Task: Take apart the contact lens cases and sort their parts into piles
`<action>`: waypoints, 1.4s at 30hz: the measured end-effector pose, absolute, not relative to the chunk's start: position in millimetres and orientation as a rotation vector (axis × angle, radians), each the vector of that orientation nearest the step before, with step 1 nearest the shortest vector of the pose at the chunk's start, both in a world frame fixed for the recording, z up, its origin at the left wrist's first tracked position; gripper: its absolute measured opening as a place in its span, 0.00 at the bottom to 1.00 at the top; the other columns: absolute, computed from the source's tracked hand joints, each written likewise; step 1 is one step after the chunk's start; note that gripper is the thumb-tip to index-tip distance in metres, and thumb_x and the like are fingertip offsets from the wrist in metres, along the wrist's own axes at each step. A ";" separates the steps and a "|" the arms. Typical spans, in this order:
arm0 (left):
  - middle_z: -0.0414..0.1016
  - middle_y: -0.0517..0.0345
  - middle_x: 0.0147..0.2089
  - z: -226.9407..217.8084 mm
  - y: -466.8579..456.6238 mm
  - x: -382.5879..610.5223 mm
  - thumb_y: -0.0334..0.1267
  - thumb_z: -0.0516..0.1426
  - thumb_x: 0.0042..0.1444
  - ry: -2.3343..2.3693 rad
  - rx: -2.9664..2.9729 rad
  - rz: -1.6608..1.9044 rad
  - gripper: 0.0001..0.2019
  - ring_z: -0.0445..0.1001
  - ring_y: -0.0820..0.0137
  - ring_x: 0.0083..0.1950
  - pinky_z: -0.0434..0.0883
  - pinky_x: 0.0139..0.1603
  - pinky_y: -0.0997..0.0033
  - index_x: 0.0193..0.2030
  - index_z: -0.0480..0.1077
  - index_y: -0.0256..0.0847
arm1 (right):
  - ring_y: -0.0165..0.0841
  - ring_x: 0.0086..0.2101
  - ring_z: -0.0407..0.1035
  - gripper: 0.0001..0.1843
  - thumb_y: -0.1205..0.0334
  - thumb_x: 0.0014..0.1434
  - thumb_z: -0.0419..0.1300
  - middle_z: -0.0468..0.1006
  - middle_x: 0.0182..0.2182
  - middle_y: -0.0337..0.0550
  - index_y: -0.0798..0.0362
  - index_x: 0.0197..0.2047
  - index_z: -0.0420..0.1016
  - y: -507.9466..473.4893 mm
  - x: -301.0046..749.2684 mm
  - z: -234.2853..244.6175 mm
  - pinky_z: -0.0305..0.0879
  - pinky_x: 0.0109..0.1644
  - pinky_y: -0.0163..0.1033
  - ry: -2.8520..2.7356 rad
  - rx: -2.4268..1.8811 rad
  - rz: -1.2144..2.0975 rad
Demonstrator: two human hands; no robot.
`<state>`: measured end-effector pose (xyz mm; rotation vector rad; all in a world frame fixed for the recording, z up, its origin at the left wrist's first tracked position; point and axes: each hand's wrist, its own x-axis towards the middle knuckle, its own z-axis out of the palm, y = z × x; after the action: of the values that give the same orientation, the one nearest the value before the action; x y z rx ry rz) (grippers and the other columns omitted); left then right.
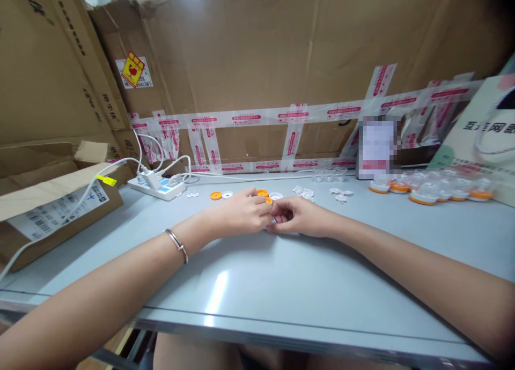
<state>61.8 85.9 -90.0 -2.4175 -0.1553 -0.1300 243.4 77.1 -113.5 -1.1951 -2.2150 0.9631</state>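
My left hand [241,213] and my right hand [300,215] meet at the middle of the grey table [249,284], fingertips together. Both are closed in a pinch on a small orange-and-clear part [269,201] that is mostly hidden by the fingers. A silver bangle [177,244] sits on my left wrist. Just beyond the hands lie loose orange rings [216,195], white discs [276,196] and small white pieces [306,192].
A white power strip [157,186] with cables lies at the back left beside an open cardboard box [52,209]. Several assembled orange-and-clear parts [426,190] stand at the back right near a bag [483,128]. Taped cardboard walls [261,91] enclose the table.
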 end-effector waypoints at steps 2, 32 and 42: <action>0.69 0.54 0.31 -87.5 78.7 65.1 0.24 0.47 0.56 -0.156 -2.352 -0.123 0.11 0.64 0.71 0.31 0.53 0.32 0.67 0.30 0.69 0.35 | 0.25 0.23 0.55 0.11 0.58 0.41 0.60 0.60 0.20 0.32 0.54 0.25 0.62 76.7 242.9 -113.1 0.52 0.25 0.32 -2.226 -1.203 0.923; 0.73 0.59 0.32 -47.4 105.0 -7.1 0.33 0.51 0.50 -1.043 -2.530 -0.107 0.07 0.68 0.73 0.31 0.57 0.31 0.74 0.28 0.71 0.39 | 0.26 0.24 0.60 0.15 0.54 0.42 0.61 0.65 0.23 0.35 0.54 0.31 0.68 72.7 242.9 -113.6 0.55 0.27 0.32 -2.171 -1.234 0.929; 0.73 0.54 0.33 -73.9 119.7 -86.5 0.35 0.50 0.50 -1.476 -2.647 -0.110 0.09 0.68 0.71 0.34 0.62 0.36 0.75 0.32 0.71 0.36 | 0.26 0.24 0.58 0.16 0.52 0.44 0.60 0.64 0.22 0.34 0.53 0.32 0.66 74.5 241.2 -115.4 0.53 0.26 0.32 -2.193 -1.263 0.948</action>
<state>-86.5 119.7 -73.9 -2.6468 -1.4761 -0.1102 241.2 74.5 -115.4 -1.2634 -2.1931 0.9477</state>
